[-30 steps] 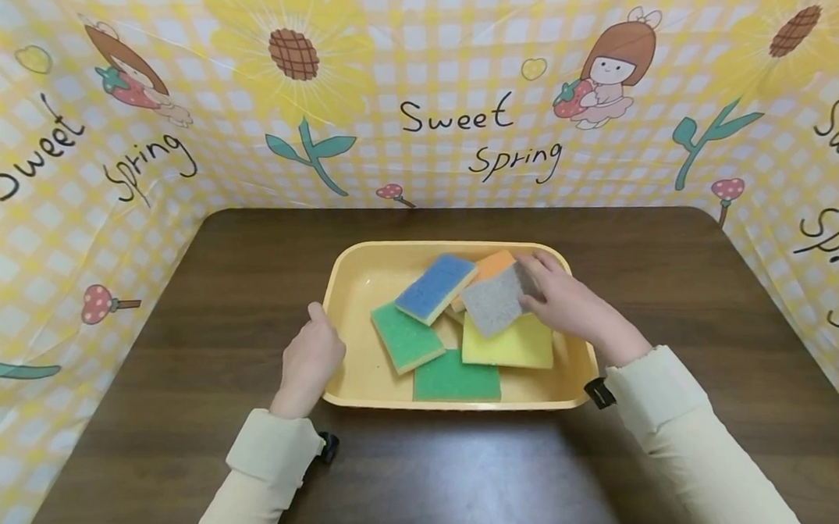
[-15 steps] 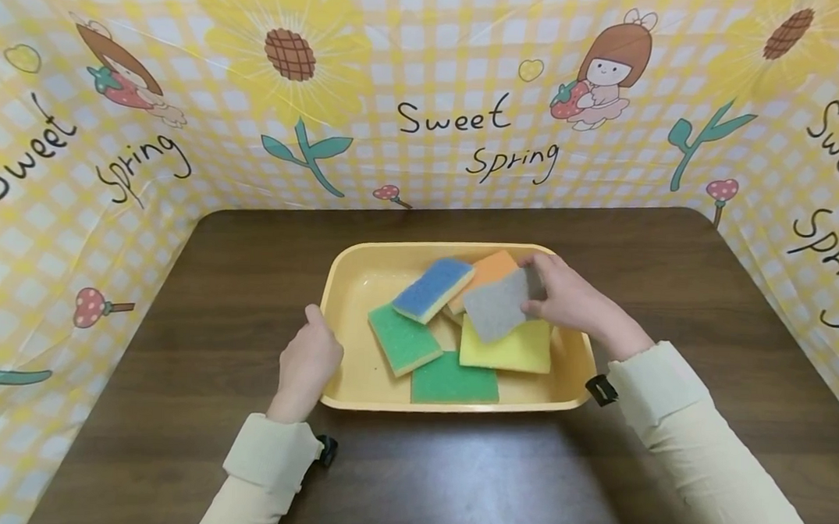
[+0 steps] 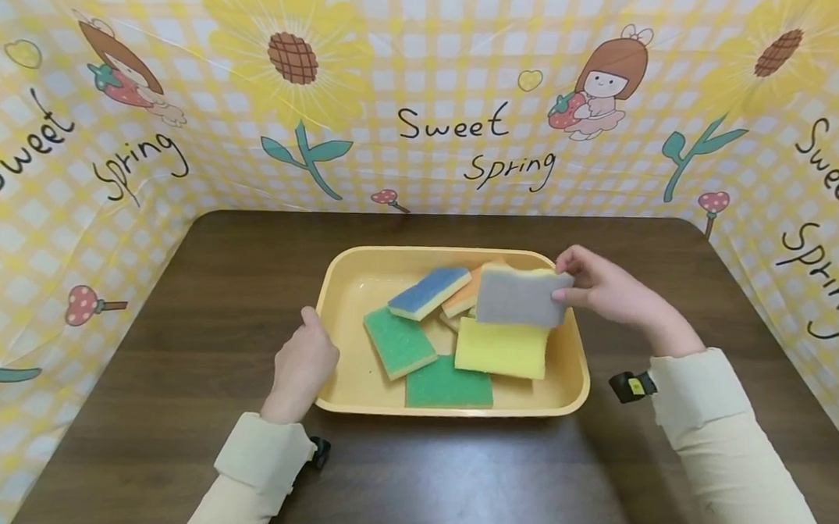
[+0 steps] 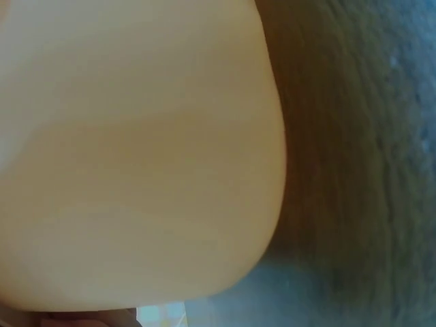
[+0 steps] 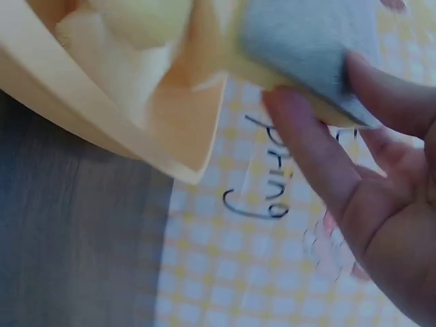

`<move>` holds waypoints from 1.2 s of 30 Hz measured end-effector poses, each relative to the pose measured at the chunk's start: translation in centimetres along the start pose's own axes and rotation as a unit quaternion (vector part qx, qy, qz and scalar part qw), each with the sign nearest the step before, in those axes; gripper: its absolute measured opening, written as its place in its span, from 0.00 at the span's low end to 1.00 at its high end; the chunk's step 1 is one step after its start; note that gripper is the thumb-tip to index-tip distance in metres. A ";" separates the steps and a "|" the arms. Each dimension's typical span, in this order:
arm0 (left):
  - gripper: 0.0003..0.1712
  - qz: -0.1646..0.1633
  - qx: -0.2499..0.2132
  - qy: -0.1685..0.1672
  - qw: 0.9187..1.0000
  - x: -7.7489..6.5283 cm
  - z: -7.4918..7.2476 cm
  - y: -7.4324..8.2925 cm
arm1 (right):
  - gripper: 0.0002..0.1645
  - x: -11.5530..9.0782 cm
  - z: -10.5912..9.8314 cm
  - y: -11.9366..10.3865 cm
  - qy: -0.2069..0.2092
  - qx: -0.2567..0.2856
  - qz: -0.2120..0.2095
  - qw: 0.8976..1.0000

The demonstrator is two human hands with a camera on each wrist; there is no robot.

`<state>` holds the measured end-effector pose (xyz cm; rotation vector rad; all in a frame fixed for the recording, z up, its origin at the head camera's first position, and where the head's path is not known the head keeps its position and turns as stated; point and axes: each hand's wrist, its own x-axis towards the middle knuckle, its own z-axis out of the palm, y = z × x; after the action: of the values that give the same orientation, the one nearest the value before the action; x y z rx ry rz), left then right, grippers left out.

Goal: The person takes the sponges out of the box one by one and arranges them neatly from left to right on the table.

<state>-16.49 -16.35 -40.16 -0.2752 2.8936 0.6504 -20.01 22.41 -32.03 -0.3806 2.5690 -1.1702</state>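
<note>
In the head view a gray sponge [image 3: 519,296] is pinched at its right end by my right hand [image 3: 601,284]. It is tilted over the right part of a yellow tray [image 3: 346,396]. The right wrist view shows thumb and fingers on either side of this sponge's edge. At the tray's left rim my left hand [image 3: 304,370] grips the edge, its fingers mostly hidden. Below the gray sponge is a yellow sponge [image 3: 502,348]. Beside it lie a blue sponge [image 3: 428,291], an orange sponge [image 3: 463,293] partly covered, and two green sponges, one left [image 3: 398,341] and one front [image 3: 449,382].
The tray rests on a dark wooden table [image 3: 410,480]. Behind and at both sides hangs a yellow checkered cloth [image 3: 442,75] printed with flowers and cartoon figures. In the left wrist view the tray's outer wall [image 4: 136,170] fills most of the frame.
My right hand has moved right and raised the gray sponge off the pile, turning it level across. More of the yellow sponge now shows. My left hand keeps its place on the rim.
</note>
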 end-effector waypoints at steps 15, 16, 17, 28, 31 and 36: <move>0.17 -0.008 0.001 0.009 1.000 -0.2 -0.2 -0.4 | 0.10 3.8 -1.4 4.3 0.235 0.481 0.165 0.828; 0.17 -0.008 0.000 0.008 1.000 -0.2 -0.2 -0.4 | 0.06 4.0 -1.5 4.8 0.227 0.506 0.175 0.813; 0.17 -0.007 0.000 0.008 1.000 -0.2 -0.1 -0.3 | 0.03 4.2 -1.6 5.3 0.213 0.530 0.187 0.799; 0.17 0.001 0.010 0.022 1.000 -0.3 0.3 -0.1 | 0.16 3.5 -2.4 9.6 0.168 0.546 0.230 0.788; 0.17 -0.005 0.012 0.020 1.000 -0.3 0.3 -0.2 | 0.18 3.7 -1.8 10.1 0.172 0.553 0.224 0.784; 0.17 -0.010 0.007 0.012 1.000 -0.2 0.2 -0.1 | 0.17 4.5 -0.6 10.3 0.184 0.528 0.210 0.802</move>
<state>-16.19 -16.33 -40.38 -0.3114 2.9136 0.6263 -25.59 27.74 -40.26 0.6876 1.6354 -2.3264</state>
